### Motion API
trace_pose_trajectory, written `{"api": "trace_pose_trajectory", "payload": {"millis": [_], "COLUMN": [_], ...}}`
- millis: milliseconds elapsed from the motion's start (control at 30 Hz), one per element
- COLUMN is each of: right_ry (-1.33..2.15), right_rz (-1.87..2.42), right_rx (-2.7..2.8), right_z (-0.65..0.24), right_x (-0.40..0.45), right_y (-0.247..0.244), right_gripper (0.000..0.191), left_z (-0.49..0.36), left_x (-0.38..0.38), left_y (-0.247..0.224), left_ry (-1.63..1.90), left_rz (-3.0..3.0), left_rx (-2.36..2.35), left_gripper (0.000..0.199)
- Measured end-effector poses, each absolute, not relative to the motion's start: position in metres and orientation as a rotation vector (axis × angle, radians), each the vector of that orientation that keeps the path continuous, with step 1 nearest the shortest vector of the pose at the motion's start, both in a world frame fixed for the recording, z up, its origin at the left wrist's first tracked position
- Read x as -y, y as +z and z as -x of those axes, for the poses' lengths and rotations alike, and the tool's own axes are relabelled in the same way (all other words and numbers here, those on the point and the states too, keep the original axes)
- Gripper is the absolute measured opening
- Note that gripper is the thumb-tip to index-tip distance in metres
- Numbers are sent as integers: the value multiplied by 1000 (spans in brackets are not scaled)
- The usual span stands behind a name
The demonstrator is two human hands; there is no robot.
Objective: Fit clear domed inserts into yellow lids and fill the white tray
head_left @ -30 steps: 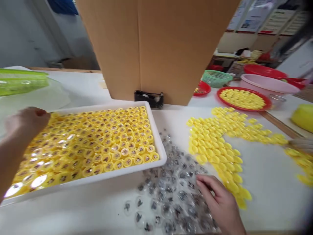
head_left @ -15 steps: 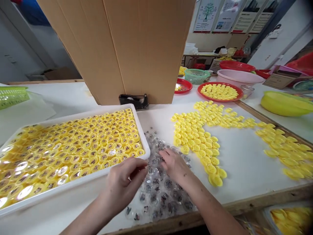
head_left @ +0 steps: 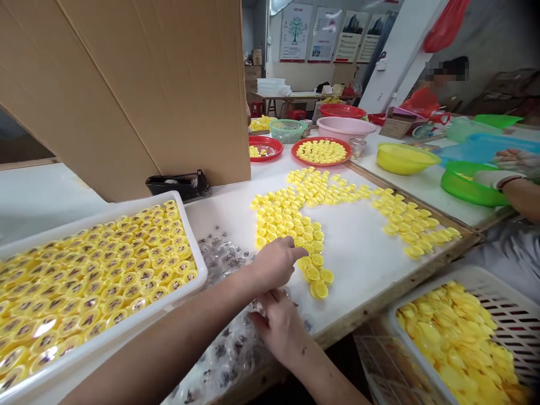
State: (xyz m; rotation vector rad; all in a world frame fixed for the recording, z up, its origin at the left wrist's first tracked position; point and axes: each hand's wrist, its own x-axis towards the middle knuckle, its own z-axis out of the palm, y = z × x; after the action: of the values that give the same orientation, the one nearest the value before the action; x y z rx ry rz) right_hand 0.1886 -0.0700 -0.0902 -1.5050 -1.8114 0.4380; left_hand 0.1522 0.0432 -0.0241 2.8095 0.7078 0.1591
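My left hand point(head_left: 274, 261) reaches across to the lower tip of the loose yellow plastic caps point(head_left: 291, 219), its fingers close to them. Below it, my right hand point(head_left: 276, 326) rests on a spread of clear plastic capsules point(head_left: 223, 259) with dark contents. Neither hand shows clearly whether it holds something. To the left, a white tray point(head_left: 126, 323) is packed with rows of yellow caps point(head_left: 105, 275) that have clear domes. My left forearm passes just in front of the tray's corner.
Upright cardboard point(head_left: 126, 95) and a black tape dispenser point(head_left: 179, 185) stand behind the tray. A red plate of caps point(head_left: 293, 152) lies beyond. A perforated white crate point(head_left: 502, 298) of caps sits below the wooden table edge point(head_left: 400, 275). A co-worker's gloved hand point(head_left: 517, 163) is at a green basin point(head_left: 468, 185).
The view has swung right, showing the co-worker and the crate. My left hand has moved from the capsules to the yellow caps. My right hand has dropped lower onto the capsules.
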Motion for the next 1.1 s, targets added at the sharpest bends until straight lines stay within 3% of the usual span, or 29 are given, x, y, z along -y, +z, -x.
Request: {"api": "trace_pose_trajectory", "payload": {"millis": [167, 467, 667, 833, 1100], "right_ry": [533, 596, 581, 787, 884], "right_rz": [1398, 1422, 1328, 1271, 1119], "right_rx": [1745, 1770, 1587, 1290, 1365], "right_z": [-190, -189, -190, -199, -200], "right_x": [78, 77, 79, 81, 75], "right_y": [-95, -92, -92, -84, -58], "right_gripper": [37, 33, 31, 27, 33], "left_z": [-189, -176, -135, -69, -9], "left_x": [-51, -49, -52, -46, -3], "left_y": [-46, -50, -10, 7, -45], "left_ry": [81, 68, 210, 489, 599], "left_rz": [-2911, -2884, -2719, -2125, -1209], "left_rx": [-628, -564, -707, -873, -653], "left_gripper": [27, 16, 29, 25, 36]}}
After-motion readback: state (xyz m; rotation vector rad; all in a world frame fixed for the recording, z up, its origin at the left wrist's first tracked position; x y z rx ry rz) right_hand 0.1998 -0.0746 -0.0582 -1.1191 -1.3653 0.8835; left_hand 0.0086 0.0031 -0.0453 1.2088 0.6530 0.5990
